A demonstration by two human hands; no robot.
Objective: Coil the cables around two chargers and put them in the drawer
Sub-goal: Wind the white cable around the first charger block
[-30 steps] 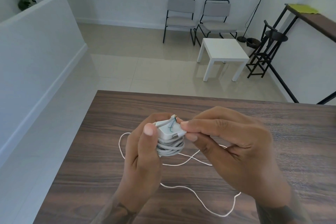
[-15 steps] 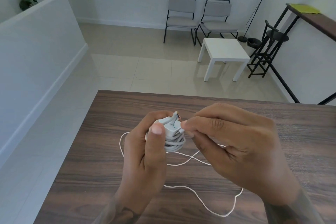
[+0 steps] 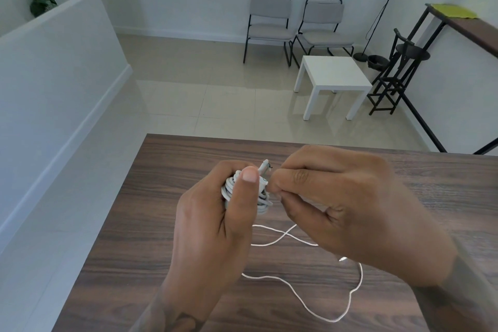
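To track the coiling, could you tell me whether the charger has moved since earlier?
Yes: the charger turned in the left hand, but kept its distance from the table's far edge.

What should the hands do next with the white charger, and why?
Probably tuck in the cable end and set the bundle down. The left hand grips the charger, already wound in cable, and the right hand pinches at its top. Another loose cable lies on the table, not yet coiled.

A white charger [image 3: 262, 173] is held above the table, mostly hidden, with white cable [image 3: 229, 191] coiled around its body. A second, thin white cable [image 3: 355, 284] is spread in loose, crossing loops on the wood below.
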